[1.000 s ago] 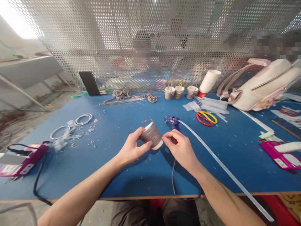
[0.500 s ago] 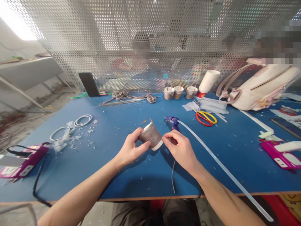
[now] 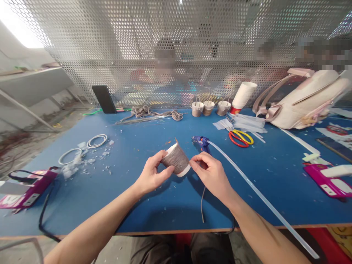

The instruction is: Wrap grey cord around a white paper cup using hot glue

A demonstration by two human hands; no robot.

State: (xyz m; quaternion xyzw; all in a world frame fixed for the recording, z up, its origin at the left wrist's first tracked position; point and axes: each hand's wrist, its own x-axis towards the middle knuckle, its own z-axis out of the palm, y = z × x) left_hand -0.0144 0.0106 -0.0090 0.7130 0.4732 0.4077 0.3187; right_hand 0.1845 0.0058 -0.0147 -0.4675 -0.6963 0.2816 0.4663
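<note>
A paper cup [image 3: 176, 160] wrapped in grey-brown cord lies tilted in my left hand [image 3: 154, 174], its fingers and thumb around the cup's left side. A white band shows at the cup's lower right end. My right hand [image 3: 208, 171] pinches the cord close to that end, and the cord's loose tail [image 3: 202, 207] hangs down below the hand. Just beyond my right hand rests a blue glue gun [image 3: 202, 142], with a long translucent glue stick [image 3: 255, 189] coming out of its back.
Behind are a phone [image 3: 104, 99], a cord bundle [image 3: 145, 112], three wrapped cups [image 3: 208, 107], stacked cups [image 3: 243, 96], scissors [image 3: 241, 138] and a bag [image 3: 308, 97]. White rings [image 3: 96, 140] and scraps lie left. Power strips [image 3: 328, 181] sit at both sides.
The cup has turned slightly in my left hand, and the cord's tail has shifted a little. My right hand keeps its pinch in nearly the same place.
</note>
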